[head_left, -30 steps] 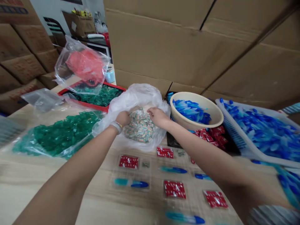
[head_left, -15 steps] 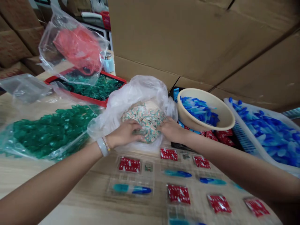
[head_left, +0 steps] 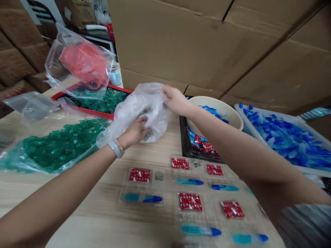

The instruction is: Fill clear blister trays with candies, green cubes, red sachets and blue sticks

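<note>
A translucent white plastic bag stands on the table ahead of me, its near side gathered and raised. My right hand is closed on the bag's upper right edge. My left hand is at the bag's opening, fingers bent and apart, partly inside it. Small pale packets show dimly behind those fingers; most are hidden by plastic. Nearer me lie clear blister trays with red packets and blue-teal pen-like pieces.
Green plastic pieces lie in a clear bag at left, beside a red-rimmed tray. At right are a cream bowl, a black tray of packets and a white basket of blue pieces. Cardboard boxes stand behind.
My right hand has moved from the packets up to the bag's edge and lifted it, drawing the bag leftward. The packets are now mostly covered. My left hand has shifted slightly left and up.
</note>
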Demonstrator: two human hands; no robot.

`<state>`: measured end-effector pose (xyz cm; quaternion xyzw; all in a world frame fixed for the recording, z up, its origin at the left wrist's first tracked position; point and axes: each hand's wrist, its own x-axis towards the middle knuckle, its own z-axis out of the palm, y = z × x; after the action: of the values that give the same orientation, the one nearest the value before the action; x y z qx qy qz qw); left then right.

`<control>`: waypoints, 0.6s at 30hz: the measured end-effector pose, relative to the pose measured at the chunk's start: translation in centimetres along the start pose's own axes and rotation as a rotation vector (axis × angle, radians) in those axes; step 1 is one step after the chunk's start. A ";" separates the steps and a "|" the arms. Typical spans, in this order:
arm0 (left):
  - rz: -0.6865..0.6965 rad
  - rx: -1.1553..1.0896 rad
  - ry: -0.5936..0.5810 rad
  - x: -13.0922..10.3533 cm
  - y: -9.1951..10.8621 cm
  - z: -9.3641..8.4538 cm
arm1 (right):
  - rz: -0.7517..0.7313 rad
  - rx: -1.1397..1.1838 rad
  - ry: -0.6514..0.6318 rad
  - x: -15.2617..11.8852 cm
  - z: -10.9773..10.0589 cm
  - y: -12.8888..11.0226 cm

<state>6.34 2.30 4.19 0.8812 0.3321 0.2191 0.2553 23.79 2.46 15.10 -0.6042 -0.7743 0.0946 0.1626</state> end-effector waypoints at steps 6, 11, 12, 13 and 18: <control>0.111 0.133 -0.193 -4.9 1.8 2.1 | -0.033 -0.013 -0.541 -7.4 1.5 2.7; 0.001 0.180 -0.172 -5.7 0.2 0.1 | -0.081 0.071 -0.698 -8.4 1.2 4.2; -0.044 0.200 -0.138 -5.4 -0.3 -0.5 | -0.050 0.066 -0.662 -7.9 1.3 4.2; -0.115 0.241 -0.080 -5.0 -0.8 -1.1 | 0.009 0.044 -0.584 -7.2 1.7 4.1; -0.593 0.459 0.178 -2.9 -1.3 -1.8 | 0.473 -0.126 -0.063 -1.9 6.5 4.0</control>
<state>2.73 1.63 4.23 0.7586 0.6339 0.1313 0.0741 25.48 1.96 7.43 -0.7744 -0.6203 0.1005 0.0738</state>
